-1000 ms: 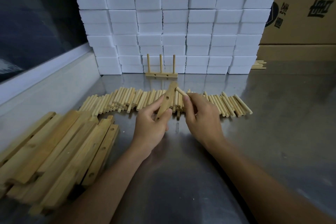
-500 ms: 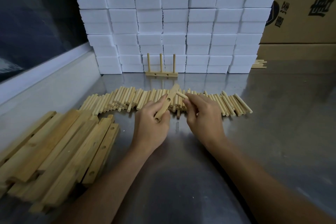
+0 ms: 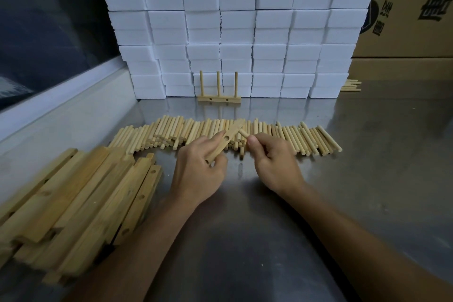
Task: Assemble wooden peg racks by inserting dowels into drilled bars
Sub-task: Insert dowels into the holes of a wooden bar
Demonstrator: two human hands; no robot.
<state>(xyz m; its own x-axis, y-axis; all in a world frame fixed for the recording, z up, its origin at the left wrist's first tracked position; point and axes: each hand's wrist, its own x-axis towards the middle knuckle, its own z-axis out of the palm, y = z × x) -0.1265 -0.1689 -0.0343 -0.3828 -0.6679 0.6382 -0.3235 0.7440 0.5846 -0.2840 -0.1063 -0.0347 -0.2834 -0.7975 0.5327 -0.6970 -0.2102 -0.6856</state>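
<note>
While the left hand (image 3: 198, 169) grips a drilled bar (image 3: 226, 141) tilted above the bench (image 3: 367, 179), the right hand (image 3: 274, 162) pinches a dowel (image 3: 243, 133). Its tip sits just beside the bar, over the dowel row (image 3: 171, 132).

You had drilled bars (image 3: 73, 203) at the counter's (image 3: 367, 179) left edge, dowels (image 3: 183, 132) mid-counter, a finished rack (image 3: 219, 95) behind them.

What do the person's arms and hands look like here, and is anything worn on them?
Both forearms are bare as far as the picture shows, with no sleeve in view. The left hand and the right hand wear no gloves. No ring, watch, wristband or bandage shows on either one.
</note>
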